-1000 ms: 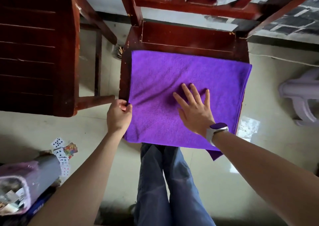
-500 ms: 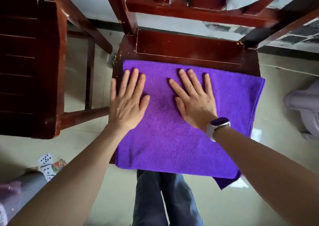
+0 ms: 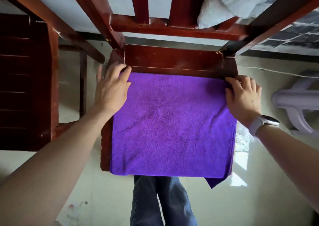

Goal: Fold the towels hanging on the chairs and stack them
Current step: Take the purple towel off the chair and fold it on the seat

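Observation:
A purple towel [image 3: 172,122] lies folded flat on the seat of a dark red wooden chair [image 3: 172,60]; one lower corner hangs off the front right edge. My left hand [image 3: 112,89] grips the towel's far left corner, thumb and fingers closed on the cloth. At the far right corner, my right hand [image 3: 243,96], with a watch on its wrist, pinches the cloth in the same way. A pale grey-white towel [image 3: 229,3] hangs over the chair's backrest at the top right.
A second dark wooden chair [image 3: 25,87] stands close on the left. A pale plastic stool [image 3: 296,108] lies on the floor at the right. My legs in blue jeans [image 3: 160,201] stand right in front of the chair.
Both hands slid from lying flat on the towel's middle out to its far corners and closed on them. The view moved closer over the chair.

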`<action>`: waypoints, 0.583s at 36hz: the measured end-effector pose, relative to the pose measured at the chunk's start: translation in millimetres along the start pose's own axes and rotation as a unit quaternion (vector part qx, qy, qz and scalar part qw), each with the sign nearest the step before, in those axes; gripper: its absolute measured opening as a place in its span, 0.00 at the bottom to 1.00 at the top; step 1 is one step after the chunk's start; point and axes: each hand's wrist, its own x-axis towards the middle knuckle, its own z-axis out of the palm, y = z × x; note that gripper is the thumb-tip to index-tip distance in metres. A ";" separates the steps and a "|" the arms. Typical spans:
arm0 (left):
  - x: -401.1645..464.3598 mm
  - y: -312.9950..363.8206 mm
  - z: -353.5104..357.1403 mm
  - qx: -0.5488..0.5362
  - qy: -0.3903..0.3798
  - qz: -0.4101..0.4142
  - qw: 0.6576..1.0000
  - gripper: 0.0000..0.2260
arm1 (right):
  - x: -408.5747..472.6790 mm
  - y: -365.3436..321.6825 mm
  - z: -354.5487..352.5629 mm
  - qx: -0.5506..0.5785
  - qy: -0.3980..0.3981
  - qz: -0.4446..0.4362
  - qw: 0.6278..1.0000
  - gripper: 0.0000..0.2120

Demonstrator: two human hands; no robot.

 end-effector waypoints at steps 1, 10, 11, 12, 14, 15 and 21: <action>3.9 -0.5 -3.7 -0.003 0.005 -0.015 1.000 0.18 | 1.8 1.9 -3.6 0.000 -0.013 0.005 1.000 0.21; 29.2 -8.6 -21.9 -0.016 0.003 -0.102 0.995 0.08 | 36.8 1.9 -26.2 0.062 -0.045 0.074 0.994 0.13; 32.3 -7.5 -23.8 -0.016 0.017 -0.115 0.993 0.08 | 42.1 0.0 -27.4 0.073 -0.026 0.084 0.993 0.13; 34.9 -5.8 -24.9 -0.020 0.028 -0.128 0.991 0.09 | 46.8 -2.5 -27.8 0.081 -0.011 0.094 0.992 0.13; 36.3 -2.0 -24.2 -0.039 0.046 -0.148 0.987 0.12 | 51.4 -7.0 -25.9 0.086 -0.002 0.114 0.990 0.16; 33.7 -0.1 -23.0 -0.051 0.053 -0.155 0.985 0.14 | 49.7 -9.2 -23.6 0.085 -0.002 0.124 0.989 0.18; -18.4 24.8 -7.0 -0.056 0.091 -0.096 0.990 0.21 | -8.4 -24.8 -7.3 0.076 0.088 0.036 0.993 0.22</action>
